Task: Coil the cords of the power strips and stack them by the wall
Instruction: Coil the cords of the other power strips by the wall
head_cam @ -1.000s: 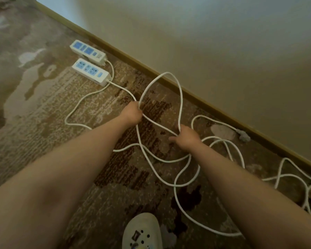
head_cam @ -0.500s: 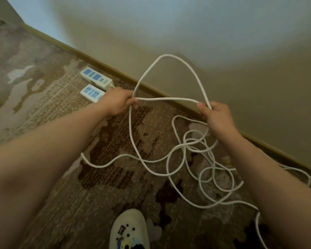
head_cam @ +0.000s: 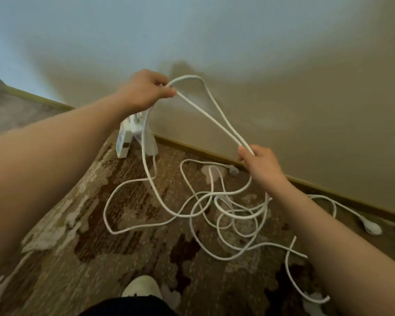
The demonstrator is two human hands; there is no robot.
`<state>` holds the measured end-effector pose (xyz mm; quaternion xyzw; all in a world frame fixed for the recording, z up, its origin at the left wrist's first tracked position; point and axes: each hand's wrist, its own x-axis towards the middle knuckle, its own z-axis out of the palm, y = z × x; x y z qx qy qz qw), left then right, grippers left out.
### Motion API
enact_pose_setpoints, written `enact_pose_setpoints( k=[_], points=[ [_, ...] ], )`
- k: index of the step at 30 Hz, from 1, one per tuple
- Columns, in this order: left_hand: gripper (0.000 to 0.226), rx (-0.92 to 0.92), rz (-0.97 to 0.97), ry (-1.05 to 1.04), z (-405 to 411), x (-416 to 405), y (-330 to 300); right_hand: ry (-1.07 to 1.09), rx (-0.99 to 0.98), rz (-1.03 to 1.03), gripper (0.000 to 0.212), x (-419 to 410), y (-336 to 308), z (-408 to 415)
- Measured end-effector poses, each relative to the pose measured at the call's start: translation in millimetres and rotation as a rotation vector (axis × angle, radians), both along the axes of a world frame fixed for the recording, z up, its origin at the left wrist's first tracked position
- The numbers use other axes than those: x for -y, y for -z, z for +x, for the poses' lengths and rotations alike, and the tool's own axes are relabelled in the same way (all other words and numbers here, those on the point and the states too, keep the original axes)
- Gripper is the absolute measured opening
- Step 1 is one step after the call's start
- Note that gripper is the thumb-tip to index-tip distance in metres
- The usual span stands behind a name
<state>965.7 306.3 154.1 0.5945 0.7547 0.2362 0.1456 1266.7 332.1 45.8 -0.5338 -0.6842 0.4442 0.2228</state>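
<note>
My left hand [head_cam: 147, 90] is raised in front of the wall and grips a loop of white cord [head_cam: 211, 117]. My right hand [head_cam: 259, 164] pinches the same loop lower and to the right. Two white power strips [head_cam: 132, 135] with blue sockets hang from the cords below my left hand, just off the carpet. The rest of the cord [head_cam: 214, 210] lies in tangled loops on the carpet between my arms. A white plug [head_cam: 232, 169] lies near the baseboard, and a second plug [head_cam: 372, 226] lies at the far right.
A beige wall [head_cam: 283, 87] with a brown baseboard [head_cam: 192, 149] runs diagonally across the view. A patterned brown carpet [head_cam: 100, 258] covers the floor. My white shoe [head_cam: 141, 287] shows at the bottom centre, close to the cord loops.
Both hands have risen and lifted the cord. The power strips have come up off the carpet and now dangle under my left hand. More cord has gathered into loops on the floor.
</note>
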Motion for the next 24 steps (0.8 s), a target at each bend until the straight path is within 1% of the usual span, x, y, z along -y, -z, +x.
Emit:
enact_pose_setpoints(
  k=[3, 5, 7, 9, 11, 12, 13, 14, 16, 17, 18, 20, 21, 22, 23, 24],
  points=[
    [0.026, 0.099, -0.008, 0.026, 16.7, -1.8, 0.0, 0.043, -0.021, 0.020, 0.037, -4.9, -7.5, 22.8],
    [0.028, 0.192, 0.054, 0.016, 28.0, -4.9, -7.1, 0.053, -0.030, 0.019, 0.037, -8.9, -12.2, 31.5],
    [0.026, 0.270, 0.059, 0.054, 41.7, -8.3, -11.7, 0.047, -0.013, -0.046, 0.037, -11.8, -14.5, 39.2],
    [0.022, 0.292, -0.061, 0.149, 57.2, -7.6, -5.7, -0.058, 0.157, -0.160, 0.040, -12.6, -12.9, 49.2],
    [0.022, 0.236, -0.225, 0.244, 72.2, -3.6, 13.3, -0.220, 0.421, -0.305, 0.041, -13.9, -7.9, 61.3],
    [0.023, 0.202, -0.278, 0.273, 79.0, -1.5, 26.1, -0.297, 0.545, -0.368, 0.040, -14.5, -4.9, 67.8],
    [0.024, 0.183, -0.300, 0.291, 86.3, 0.0, 39.1, -0.360, 0.637, -0.418, 0.036, -15.1, -0.3, 73.6],
    [0.024, 0.179, -0.303, 0.308, 94.9, 0.2, 51.6, -0.393, 0.675, -0.457, 0.031, -15.8, 4.4, 78.6],
    [0.026, 0.195, -0.300, 0.355, 117.2, -4.3, 71.8, -0.341, 0.632, -0.498, 0.018, -17.4, 14.3, 85.6],
    [0.026, 0.212, -0.297, 0.379, 129.3, -8.4, 79.1, -0.293, 0.617, -0.465, 0.013, -18.1, 18.1, 87.7],
    [0.026, 0.231, -0.292, 0.400, 141.3, -13.1, 84.5, -0.244, 0.623, -0.404, 0.013, -19.1, 20.1, 88.7],
    [0.027, 0.246, -0.291, 0.450, 161.6, -22.6, 92.0, -0.143, 0.616, -0.257, 0.032, -20.7, 22.9, 88.3],
    [0.028, 0.242, -0.297, 0.476, 168.6, -26.2, 95.0, -0.095, 0.579, -0.182, 0.043, -21.5, 22.5, 87.3],
    [0.029, 0.247, -0.302, 0.492, 173.6, -28.8, 97.8, -0.054, 0.511, -0.115, 0.049, -22.4, 20.8, 86.8],
    [0.029, 0.272, -0.302, 0.490, 176.2, -30.1, 100.7, -0.028, 0.423, -0.059, 0.049, -22.4, 19.8, 86.6],
    [0.028, 0.326, -0.301, 0.471, 177.2, -30.1, 103.3, -0.022, 0.348, -0.023, 0.045, -21.0, 18.3, 86.0]
  ],
)
